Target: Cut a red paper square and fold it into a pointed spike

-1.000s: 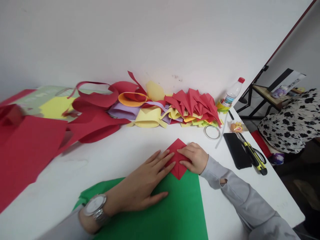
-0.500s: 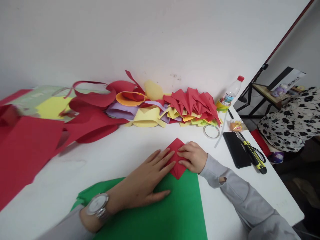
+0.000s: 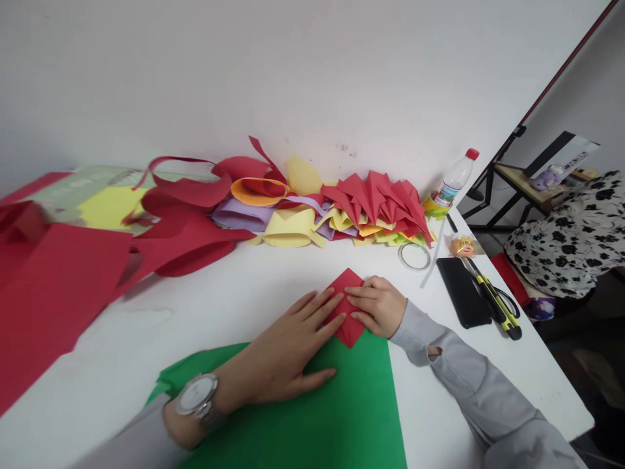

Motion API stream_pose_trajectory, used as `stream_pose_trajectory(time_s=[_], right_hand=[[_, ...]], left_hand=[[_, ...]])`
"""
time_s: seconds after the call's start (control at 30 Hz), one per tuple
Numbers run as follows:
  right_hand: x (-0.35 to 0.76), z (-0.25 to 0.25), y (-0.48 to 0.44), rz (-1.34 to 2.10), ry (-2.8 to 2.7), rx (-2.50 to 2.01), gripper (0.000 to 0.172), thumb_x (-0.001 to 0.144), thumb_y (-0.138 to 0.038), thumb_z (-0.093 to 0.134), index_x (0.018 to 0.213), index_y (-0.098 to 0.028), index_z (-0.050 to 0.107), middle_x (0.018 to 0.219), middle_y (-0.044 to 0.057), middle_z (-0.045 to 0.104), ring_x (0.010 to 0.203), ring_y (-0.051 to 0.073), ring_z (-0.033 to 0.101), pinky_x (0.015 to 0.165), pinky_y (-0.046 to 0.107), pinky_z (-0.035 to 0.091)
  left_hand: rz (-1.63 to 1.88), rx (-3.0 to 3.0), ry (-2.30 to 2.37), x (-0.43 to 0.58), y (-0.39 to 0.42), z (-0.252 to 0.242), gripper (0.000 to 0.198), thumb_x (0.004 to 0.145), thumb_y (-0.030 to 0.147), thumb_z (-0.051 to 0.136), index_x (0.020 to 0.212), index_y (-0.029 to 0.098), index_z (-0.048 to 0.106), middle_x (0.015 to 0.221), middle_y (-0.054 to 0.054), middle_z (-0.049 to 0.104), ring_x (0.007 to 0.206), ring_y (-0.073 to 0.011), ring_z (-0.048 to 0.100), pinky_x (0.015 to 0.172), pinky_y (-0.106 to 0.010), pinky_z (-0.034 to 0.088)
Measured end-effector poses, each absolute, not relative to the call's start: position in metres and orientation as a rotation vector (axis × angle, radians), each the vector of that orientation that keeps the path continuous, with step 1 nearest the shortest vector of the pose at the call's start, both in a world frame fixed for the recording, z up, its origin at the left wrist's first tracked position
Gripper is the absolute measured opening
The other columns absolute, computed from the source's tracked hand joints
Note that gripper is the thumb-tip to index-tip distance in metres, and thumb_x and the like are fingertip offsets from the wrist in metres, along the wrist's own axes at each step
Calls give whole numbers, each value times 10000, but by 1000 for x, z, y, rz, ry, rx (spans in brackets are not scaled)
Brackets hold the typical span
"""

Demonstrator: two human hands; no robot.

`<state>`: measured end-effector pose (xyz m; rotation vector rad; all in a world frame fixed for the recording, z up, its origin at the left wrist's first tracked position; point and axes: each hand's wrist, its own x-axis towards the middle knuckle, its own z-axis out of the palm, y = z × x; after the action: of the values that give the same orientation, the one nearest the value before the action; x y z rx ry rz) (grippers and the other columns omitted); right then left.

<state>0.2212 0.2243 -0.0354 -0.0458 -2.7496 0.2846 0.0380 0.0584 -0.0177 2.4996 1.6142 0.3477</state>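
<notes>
A small piece of red folded paper (image 3: 349,333), diamond-shaped with crease lines, lies at the far edge of a green sheet (image 3: 349,417). Its far half rests over the white tabletop. My left hand (image 3: 288,352) is open and flat, wearing a watch, with its fingertips pressing the diamond's left side and its thumb spread over the green sheet. From the right, my right hand (image 3: 379,305) touches the same paper with slightly bent, parted fingertips. Its thumb cannot be made out clearly. Both hands cover parts of the diamond.
Red paper shapes (image 3: 190,251) and stacked red folded pieces (image 3: 375,195) line the wall side of the white table (image 3: 273,277). At right are a tape roll (image 3: 414,256), a bottle (image 3: 456,176), a black phone (image 3: 461,292), and a yellow-black cutter (image 3: 498,306). A person in patterned clothing (image 3: 566,238) is beyond.
The view has shifted slightly, so things at left appear a little farther right. Both hands stay on the red paper, with hardly any movement.
</notes>
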Motion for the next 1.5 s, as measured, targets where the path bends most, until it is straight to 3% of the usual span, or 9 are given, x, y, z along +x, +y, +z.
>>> stream_pose_trajectory(time_s=[0.17,0.4,0.67,0.9,1.1,1.3,1.5], right_hand=[[220,-36,228,364,-2748,-92,285,898,-362,603,1094,-181,703,1208,85,691,971,228,562,865,395,472],[221,-33,227,333,-2786,-169,288,869,-377,648,1098,-213,707,1206,61,695,973,227,547,850,400,447],[221,-30,226,331,-2760,-160,286,878,-395,639,1080,-209,719,1200,40,701,950,233,555,825,403,446],[221,-32,227,357,-2758,-160,324,885,-444,631,1092,-209,714,1209,39,697,973,227,556,845,408,444],[222,-34,228,350,-2772,-152,345,887,-462,625,1110,-213,709,1227,58,686,981,231,553,860,412,439],[221,-34,228,360,-2798,-172,345,878,-441,641,1110,-196,709,1236,50,682,987,227,551,851,407,432],[221,-33,228,373,-2804,-187,327,874,-435,645,1106,-214,713,1231,48,685,990,234,550,855,411,431]], left_hand=[[287,2510,1590,39,57,-15,681,896,511,524,1492,250,321,1570,-149,280,1458,-377,166,1137,-608,227],[277,2461,1553,48,52,-14,772,869,650,494,1508,275,275,1550,-125,336,1441,-398,210,1131,-654,179],[340,2471,1533,52,47,-15,768,859,624,543,1506,312,271,1547,-97,350,1441,-405,206,1131,-647,203],[285,2477,1535,55,42,-14,750,839,578,594,1486,302,333,1515,-133,397,1421,-426,249,1101,-660,260],[295,2513,1477,50,40,-11,666,813,505,657,1423,449,393,1562,-71,321,1421,-442,235,1060,-683,315],[416,2577,1598,34,50,-18,650,898,409,555,1485,241,330,1535,-135,361,1439,-330,263,1141,-588,255],[398,2621,1600,38,51,-21,571,877,426,590,1400,228,471,1528,-182,353,1431,-367,266,1113,-618,285]])
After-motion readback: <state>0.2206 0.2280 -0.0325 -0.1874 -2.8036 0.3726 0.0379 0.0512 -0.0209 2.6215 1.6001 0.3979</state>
